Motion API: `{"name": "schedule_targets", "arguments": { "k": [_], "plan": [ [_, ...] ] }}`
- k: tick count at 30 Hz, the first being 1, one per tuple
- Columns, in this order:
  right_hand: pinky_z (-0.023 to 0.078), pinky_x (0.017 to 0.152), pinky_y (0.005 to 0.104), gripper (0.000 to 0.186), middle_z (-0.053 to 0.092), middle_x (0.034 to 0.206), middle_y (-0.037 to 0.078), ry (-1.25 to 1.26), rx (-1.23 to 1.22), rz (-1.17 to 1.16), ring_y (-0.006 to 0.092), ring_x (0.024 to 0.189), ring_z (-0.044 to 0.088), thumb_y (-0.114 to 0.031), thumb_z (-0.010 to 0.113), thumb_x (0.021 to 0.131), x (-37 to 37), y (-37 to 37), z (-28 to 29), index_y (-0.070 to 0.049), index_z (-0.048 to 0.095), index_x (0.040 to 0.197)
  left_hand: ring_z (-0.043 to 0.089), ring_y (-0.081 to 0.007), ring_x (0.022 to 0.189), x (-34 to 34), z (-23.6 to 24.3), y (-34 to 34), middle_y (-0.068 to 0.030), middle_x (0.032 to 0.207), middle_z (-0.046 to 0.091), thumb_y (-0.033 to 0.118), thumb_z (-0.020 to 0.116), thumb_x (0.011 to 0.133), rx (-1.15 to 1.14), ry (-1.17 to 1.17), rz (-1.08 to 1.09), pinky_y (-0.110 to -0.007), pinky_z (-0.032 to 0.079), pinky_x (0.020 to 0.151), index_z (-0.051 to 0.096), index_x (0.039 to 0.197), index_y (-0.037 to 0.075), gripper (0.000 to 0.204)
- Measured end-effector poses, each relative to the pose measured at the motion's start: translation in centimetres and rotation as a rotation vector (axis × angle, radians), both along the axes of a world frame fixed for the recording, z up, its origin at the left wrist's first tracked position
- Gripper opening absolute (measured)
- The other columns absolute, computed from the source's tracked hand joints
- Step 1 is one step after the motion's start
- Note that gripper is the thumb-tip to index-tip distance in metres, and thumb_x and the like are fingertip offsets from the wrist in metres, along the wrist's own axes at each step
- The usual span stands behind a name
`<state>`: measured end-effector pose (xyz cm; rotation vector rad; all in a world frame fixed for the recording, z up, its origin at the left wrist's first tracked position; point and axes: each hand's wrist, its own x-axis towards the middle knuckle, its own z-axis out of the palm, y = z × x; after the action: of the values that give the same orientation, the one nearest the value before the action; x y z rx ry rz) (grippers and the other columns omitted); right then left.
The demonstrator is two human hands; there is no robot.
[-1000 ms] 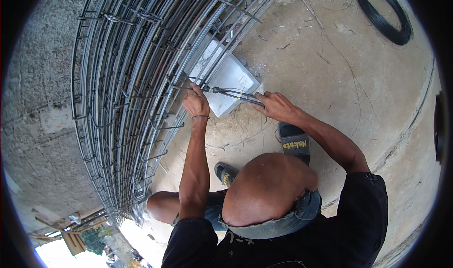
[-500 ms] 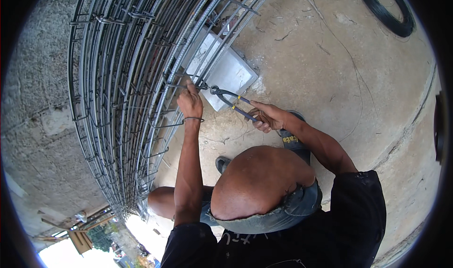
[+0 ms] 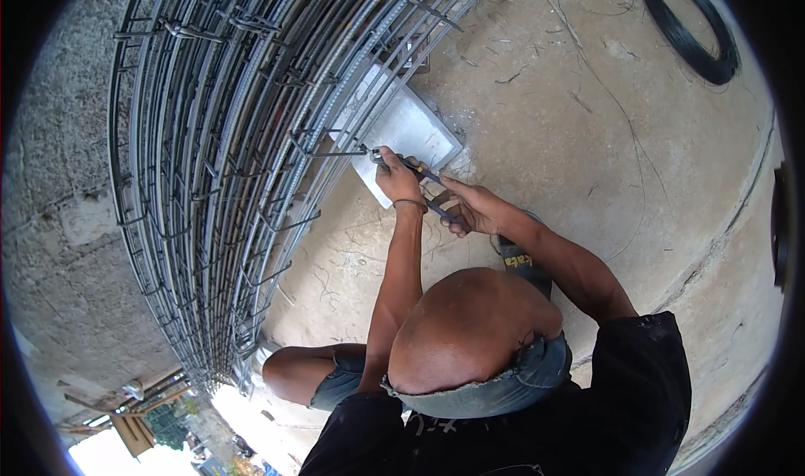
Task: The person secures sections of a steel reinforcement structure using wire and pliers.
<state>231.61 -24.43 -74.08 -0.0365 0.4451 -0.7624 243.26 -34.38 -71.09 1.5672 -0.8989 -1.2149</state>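
A pair of tying pincers (image 3: 428, 174) with dark handles and yellow bands reaches toward a corner of the rebar cage (image 3: 310, 150). Around the lower handles, my right hand (image 3: 472, 208) is closed, with the handles spread apart. My left hand (image 3: 400, 179) is closed about the head end of the pincers, its fingers hiding most of the joint. The jaws lie at the end of a bent stirrup (image 3: 340, 153); whether they grip a wire there cannot be made out. Beneath the hands and bars is a pale square slab (image 3: 419, 132).
Long rebar cages lie bundled along the rough wall (image 3: 59, 174) on the left, stirrup ends sticking out. A coil of black wire (image 3: 719, 69) lies at the far right. Loose wire bits litter the concrete floor (image 3: 537, 124). My bent knee (image 3: 474, 329) is close below the hands.
My left hand has moved right, from the rebar bars onto the head of the pincers. The pincers' jaws have shifted slightly left, nearer the stirrup corner. My right hand keeps its hold.
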Motion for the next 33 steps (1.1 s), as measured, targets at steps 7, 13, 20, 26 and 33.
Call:
{"name": "schedule_targets", "arguments": {
  "k": [7, 13, 20, 26, 33],
  "plan": [
    [0.035, 0.097, 0.0530, 0.077, 0.040, 0.125, 0.033, 2.157, -0.902, 0.008, 0.0417, 0.114, 0.045, -0.019, 0.071, 0.069, 0.1, 2.6, 6.6, 0.011, 0.034, 0.129, 0.052, -0.0209, 0.042, -2.9, 0.1, -1.6, -0.0093, 0.055, 0.050, 0.035, 0.041, 0.097, 0.038, 0.023, 0.202, -0.032, 0.044, 0.039, 0.040, 0.076, 0.003, 0.038],
    [0.049, 0.069, 0.0474, 0.026, 0.060, 0.092, 0.024, 2.006, -0.770, 0.066, 0.0362, 0.091, 0.059, -0.010, 0.060, 0.071, 1.9, -0.4, 2.8, 0.007, 0.054, 0.090, 0.051, -0.0200, 0.041, -3.6, 0.7, 0.5, -0.0090, 0.052, 0.049, 0.031, 0.042, 0.097, 0.024, -0.074, 0.231, -0.031, 0.041, 0.037, 0.042, 0.078, 0.002, 0.035],
    [0.045, 0.048, 0.0319, 0.022, 0.052, 0.054, 0.005, 1.022, -0.494, 0.310, 0.0164, 0.056, 0.058, -0.017, 0.055, 0.089, -0.6, 1.6, 4.2, -0.003, 0.056, 0.071, 0.062, -0.0226, 0.059, -0.3, 3.0, 4.4, -0.0121, 0.063, 0.059, 0.023, 0.057, 0.089, 0.255, 0.239, -0.053, -0.034, 0.052, 0.056, 0.053, 0.083, 0.003, 0.021],
    [0.043, 0.045, 0.0278, 0.027, 0.055, 0.063, 0.004, 0.148, -0.119, 0.236, 0.0141, 0.053, 0.055, -0.025, 0.061, 0.088, -0.9, 2.3, 3.4, -0.005, 0.056, 0.072, 0.044, -0.0171, 0.059, 0.7, 3.1, 4.1, -0.0019, 0.059, 0.042, 0.031, 0.053, 0.092, 0.333, 0.771, -0.199, -0.036, 0.040, 0.064, 0.045, 0.072, 0.013, 0.028],
    [0.051, 0.062, 0.0385, 0.034, 0.061, 0.079, 0.014, 1.570, -0.954, -0.064, 0.0273, 0.070, 0.062, -0.014, 0.069, 0.073, -2.3, 0.7, 4.5, 0.002, 0.052, 0.098, 0.034, -0.0161, 0.052, -1.9, 1.1, 4.1, 0.0001, 0.056, 0.033, 0.031, 0.053, 0.091, 0.208, 0.741, 0.033, -0.034, 0.036, 0.056, 0.040, 0.069, 0.013, 0.031]
  ]
}}
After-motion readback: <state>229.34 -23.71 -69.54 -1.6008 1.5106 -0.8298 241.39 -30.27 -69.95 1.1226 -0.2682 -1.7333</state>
